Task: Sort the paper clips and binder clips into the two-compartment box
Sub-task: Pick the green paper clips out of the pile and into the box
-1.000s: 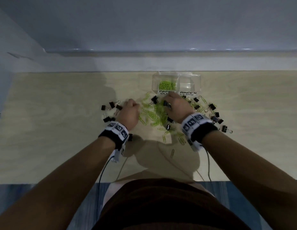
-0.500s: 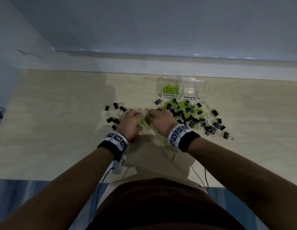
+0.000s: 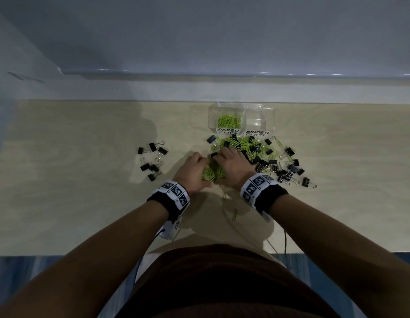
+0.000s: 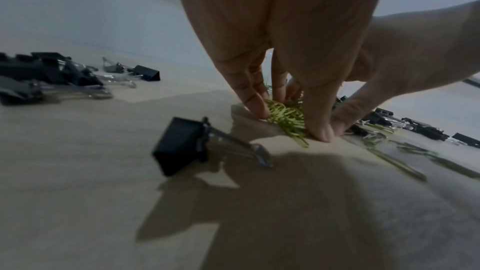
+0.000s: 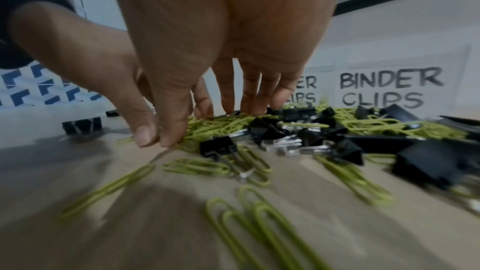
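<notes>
Desk (image 3: 61, 203): pale wood-grain top, matte and smooth, set against a grey wall with a glossy ledge.
Left cluster (image 3: 152, 160): small black binder clips with folded silver wire handles, lying loose well apart from the main heap; one more lies on its side (image 4: 187, 147) near the left wrist.
Left hand (image 3: 192, 173): fingers curled down, tips on the desk, cupping a bunch of green paper clips (image 3: 213, 173) against the other hand.
Right hand (image 3: 231, 166): fingers bent down over the same bunch, thumb and forefinger tips (image 5: 166, 137) together at the edge of the clips; both hands close round the bunch between them.
Main heap (image 3: 252, 148): thin lime-green wire paper clips tangled with black binder clips, spread just in front of the box and trailing off to the right.
Stray clips (image 5: 259, 223): long looped green ones, flat on the desk near the right wrist.
Box (image 3: 271, 115): clear hard plastic, two compartments side by side, at the far edge of the desk.
Left compartment (image 3: 228, 121): holds green paper clips; white label hand-lettered "PAPER CLIPS" (image 3: 228, 131).
Right compartment (image 3: 259, 120): label "BINDER CLIPS" (image 5: 387, 87) in black marker capitals.
</notes>
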